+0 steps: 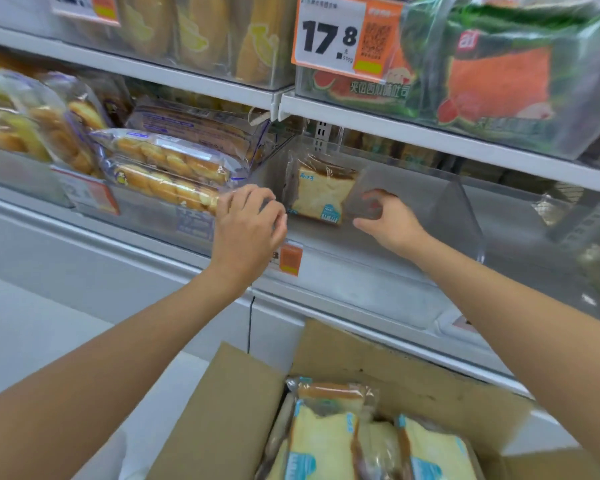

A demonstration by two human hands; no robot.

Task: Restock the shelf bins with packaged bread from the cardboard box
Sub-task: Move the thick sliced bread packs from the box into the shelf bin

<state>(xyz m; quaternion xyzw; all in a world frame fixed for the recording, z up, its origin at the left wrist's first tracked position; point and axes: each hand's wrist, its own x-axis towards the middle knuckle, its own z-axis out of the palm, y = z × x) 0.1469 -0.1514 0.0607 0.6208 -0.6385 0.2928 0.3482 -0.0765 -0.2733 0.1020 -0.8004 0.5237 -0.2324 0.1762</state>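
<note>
Restocking a shelf bin, head view, left to right. Bagged rolls [167, 168] fill the neighbouring bin at the left end of the shelf [343, 282]. The left hand [250, 230] sits at the front-left corner of the clear bin [430, 195], fingers curled; whether it grasps the rim cannot be told. One toast packet [317, 195] stands upright inside the bin, against its left side. The right hand [385, 220] grasps the bin's front wall, fingers hooked inside and seen through the plastic, thumb outside. Below the shelf's front edge the cardboard box [229, 410] stands open, with more toast packets [326, 438] in it. Step in hand, as judged: steadying or squaring the bin, with filling barely begun. The next move calls for one hand to let go, reach down to the box, and set a packet upright beside the first.
</note>
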